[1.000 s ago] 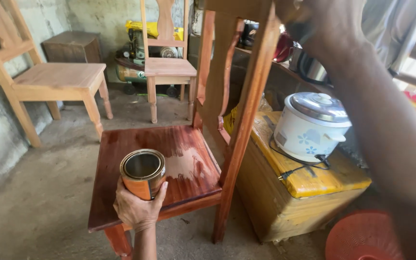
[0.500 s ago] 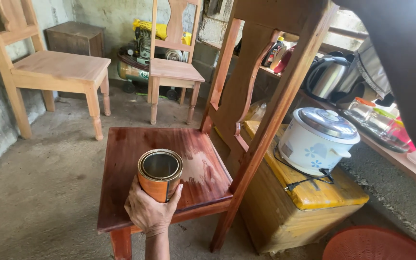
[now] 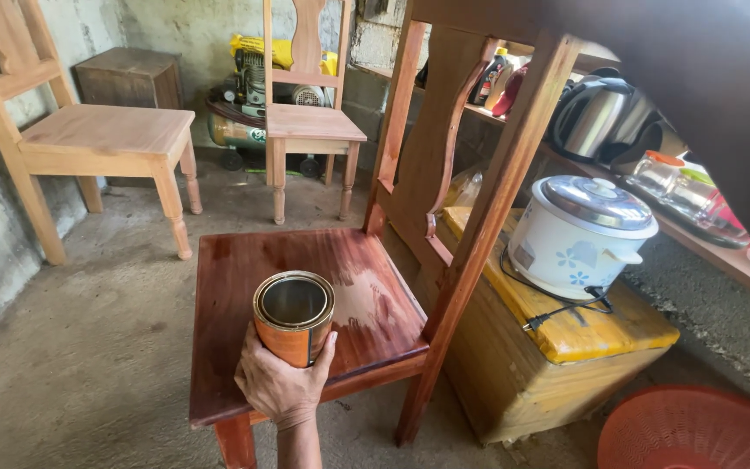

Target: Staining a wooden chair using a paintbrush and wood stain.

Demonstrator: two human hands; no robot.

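Over the stained chair seat [image 3: 245,287], left hand [image 3: 281,386] grips open can [image 3: 293,316].

Daylight enters from the upper right, where the corner is washed out almost white. The wet chair seat [image 3: 305,304] shows a pale sheen of glare, and the rice cooker lid [image 3: 599,201] glints. A dark, blurred shape fills the top right. The floor [image 3: 88,365] is evenly, softly lit. Lines bow slightly toward the edges.
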